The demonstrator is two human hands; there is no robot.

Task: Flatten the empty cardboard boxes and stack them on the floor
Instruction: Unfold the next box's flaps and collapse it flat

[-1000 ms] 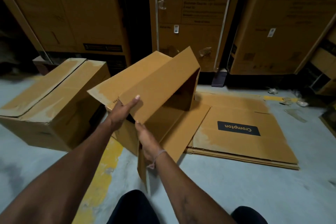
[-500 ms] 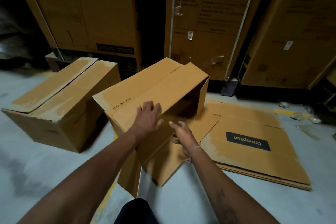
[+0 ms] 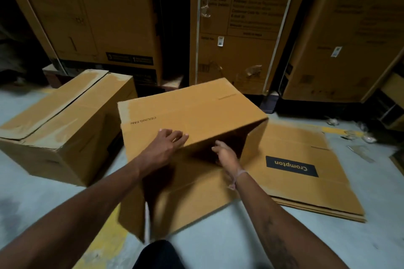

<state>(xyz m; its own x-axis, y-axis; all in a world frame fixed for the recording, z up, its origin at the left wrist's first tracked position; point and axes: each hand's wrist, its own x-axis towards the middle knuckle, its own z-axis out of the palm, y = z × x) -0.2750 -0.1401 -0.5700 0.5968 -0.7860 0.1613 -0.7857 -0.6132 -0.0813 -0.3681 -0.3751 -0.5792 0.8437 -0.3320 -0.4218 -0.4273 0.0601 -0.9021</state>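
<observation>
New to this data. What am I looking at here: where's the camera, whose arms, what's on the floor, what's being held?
There is no robot. A person wears a wide-angle camera on the head, looking forward and down, so the two arms entering from the bottom are their own.

The left hand lies with straight fingers on top of the open box, the one printed CEILING FAN. The right hand is at the box's open end; its fingers are hidden, so I cannot tell whether it grips an edge. The box is not yet flat.

To its right, a stack of flattened boxes lies on the floor, the top sheet marked Crompton. To the left stands another box, not yet flattened. Tall cartons stand behind.
</observation>
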